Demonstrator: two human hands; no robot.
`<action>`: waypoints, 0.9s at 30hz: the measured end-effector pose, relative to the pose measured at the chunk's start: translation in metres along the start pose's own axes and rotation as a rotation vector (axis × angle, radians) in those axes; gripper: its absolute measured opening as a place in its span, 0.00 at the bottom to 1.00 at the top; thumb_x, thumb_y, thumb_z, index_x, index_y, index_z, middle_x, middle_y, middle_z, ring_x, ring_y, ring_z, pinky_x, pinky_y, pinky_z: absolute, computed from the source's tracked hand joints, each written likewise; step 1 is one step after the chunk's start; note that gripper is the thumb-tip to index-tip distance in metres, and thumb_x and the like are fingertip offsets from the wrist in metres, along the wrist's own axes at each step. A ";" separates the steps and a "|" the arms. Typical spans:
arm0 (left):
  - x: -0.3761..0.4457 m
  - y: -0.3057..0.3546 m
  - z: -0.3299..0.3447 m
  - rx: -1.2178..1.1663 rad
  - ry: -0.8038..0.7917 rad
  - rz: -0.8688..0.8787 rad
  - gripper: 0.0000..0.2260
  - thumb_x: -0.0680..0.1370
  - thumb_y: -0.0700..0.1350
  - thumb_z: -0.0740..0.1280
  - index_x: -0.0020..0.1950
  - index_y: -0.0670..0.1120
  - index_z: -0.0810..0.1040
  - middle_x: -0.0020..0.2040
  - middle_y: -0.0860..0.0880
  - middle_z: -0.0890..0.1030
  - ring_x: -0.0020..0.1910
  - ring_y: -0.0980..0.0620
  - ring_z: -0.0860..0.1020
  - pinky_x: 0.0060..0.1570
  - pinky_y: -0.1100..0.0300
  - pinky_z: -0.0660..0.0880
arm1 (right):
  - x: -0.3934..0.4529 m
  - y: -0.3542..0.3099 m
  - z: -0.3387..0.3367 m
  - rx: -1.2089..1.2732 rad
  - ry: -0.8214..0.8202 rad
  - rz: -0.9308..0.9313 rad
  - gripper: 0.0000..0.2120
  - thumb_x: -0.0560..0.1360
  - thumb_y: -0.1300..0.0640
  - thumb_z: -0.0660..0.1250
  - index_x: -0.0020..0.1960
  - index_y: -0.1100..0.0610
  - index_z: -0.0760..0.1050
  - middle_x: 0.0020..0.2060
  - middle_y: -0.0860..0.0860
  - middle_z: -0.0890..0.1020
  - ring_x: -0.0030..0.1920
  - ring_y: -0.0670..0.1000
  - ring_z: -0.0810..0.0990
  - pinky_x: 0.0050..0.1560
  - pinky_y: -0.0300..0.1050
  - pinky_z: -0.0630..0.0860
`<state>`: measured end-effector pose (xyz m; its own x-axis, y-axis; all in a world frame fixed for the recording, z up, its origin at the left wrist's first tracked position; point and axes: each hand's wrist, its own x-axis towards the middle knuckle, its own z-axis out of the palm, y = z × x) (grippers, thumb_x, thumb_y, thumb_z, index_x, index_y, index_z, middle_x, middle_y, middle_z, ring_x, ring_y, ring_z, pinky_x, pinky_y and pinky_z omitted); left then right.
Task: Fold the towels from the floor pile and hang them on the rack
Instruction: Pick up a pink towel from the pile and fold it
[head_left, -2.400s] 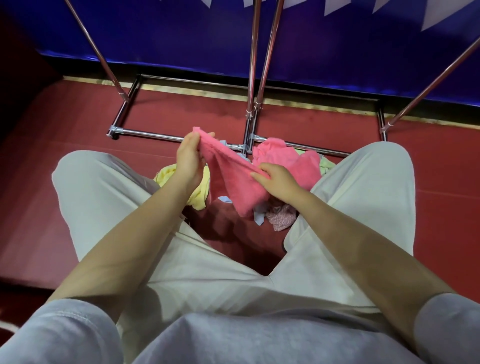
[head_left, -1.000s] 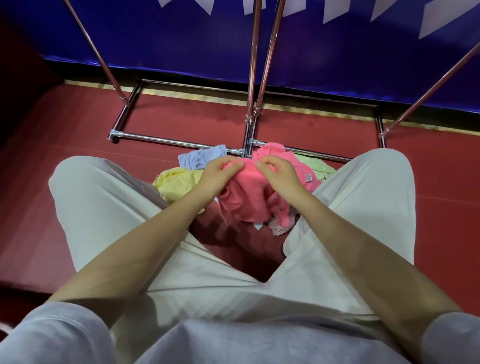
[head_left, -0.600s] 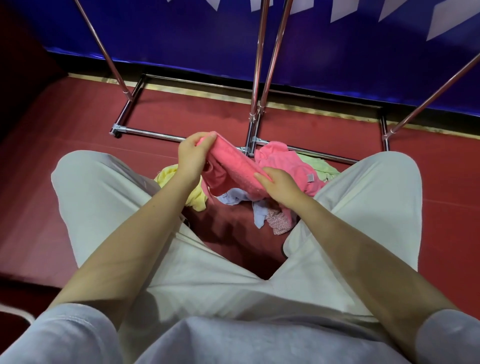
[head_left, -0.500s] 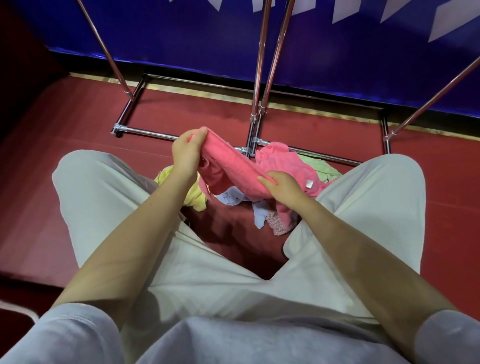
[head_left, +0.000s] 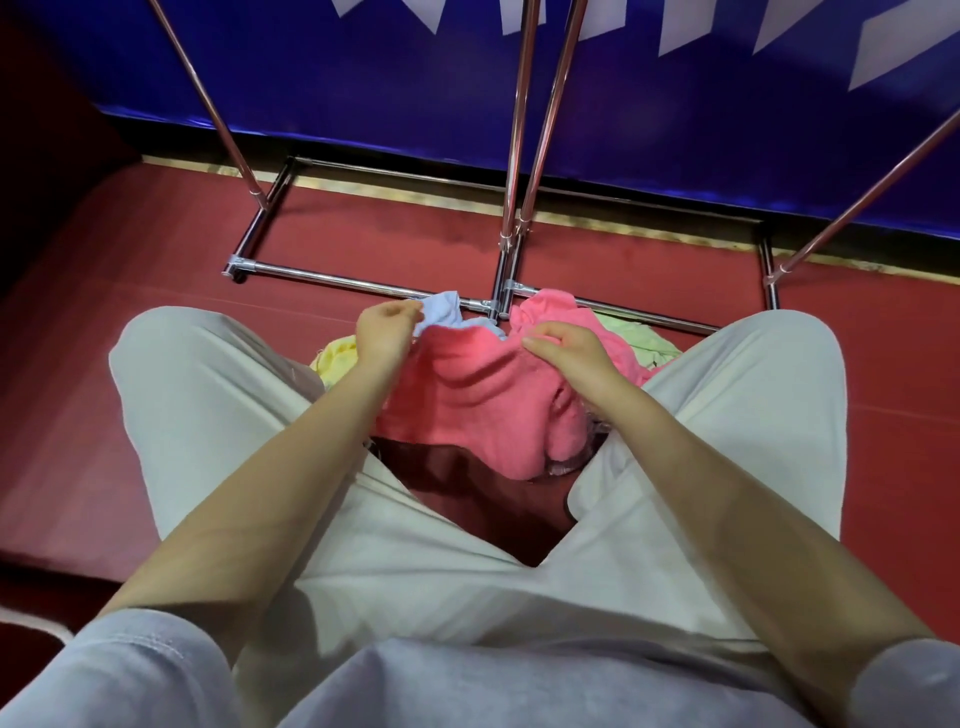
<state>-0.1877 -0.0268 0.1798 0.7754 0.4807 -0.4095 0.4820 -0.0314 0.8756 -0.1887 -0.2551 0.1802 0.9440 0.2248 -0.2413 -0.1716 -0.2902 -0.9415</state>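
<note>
Left hand pinches one top corner of a fuzzy pink towel, right hand pinches the other. It sags crumpled between the knees over the soft floor pile, just before the shiny chrome tube rack.

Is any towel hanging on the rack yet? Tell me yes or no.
No: the rack poles are bare, and the pink towel is held by both hands above the floor pile.
</note>
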 end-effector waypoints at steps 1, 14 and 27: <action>-0.007 -0.002 0.006 0.064 -0.049 0.044 0.08 0.78 0.39 0.64 0.51 0.41 0.83 0.42 0.48 0.84 0.36 0.56 0.77 0.46 0.59 0.73 | 0.001 -0.002 0.001 -0.040 -0.007 -0.023 0.06 0.76 0.62 0.66 0.44 0.53 0.79 0.39 0.42 0.80 0.38 0.30 0.76 0.43 0.25 0.69; -0.058 -0.006 0.030 0.168 -0.508 0.193 0.15 0.81 0.34 0.56 0.60 0.40 0.80 0.54 0.39 0.82 0.48 0.41 0.79 0.48 0.57 0.76 | 0.004 0.000 0.002 -0.153 0.007 -0.116 0.08 0.78 0.62 0.63 0.51 0.58 0.80 0.47 0.49 0.82 0.48 0.43 0.78 0.50 0.31 0.72; -0.057 -0.010 0.033 0.191 -0.612 0.189 0.12 0.83 0.40 0.55 0.59 0.47 0.77 0.42 0.55 0.78 0.32 0.63 0.75 0.37 0.69 0.71 | 0.001 -0.002 0.004 -0.116 -0.036 -0.131 0.07 0.77 0.65 0.63 0.46 0.55 0.78 0.41 0.42 0.79 0.41 0.30 0.76 0.49 0.26 0.69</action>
<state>-0.2231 -0.0828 0.1853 0.9181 -0.1302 -0.3742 0.3352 -0.2482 0.9088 -0.1882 -0.2501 0.1812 0.9453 0.2999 -0.1285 -0.0121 -0.3612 -0.9324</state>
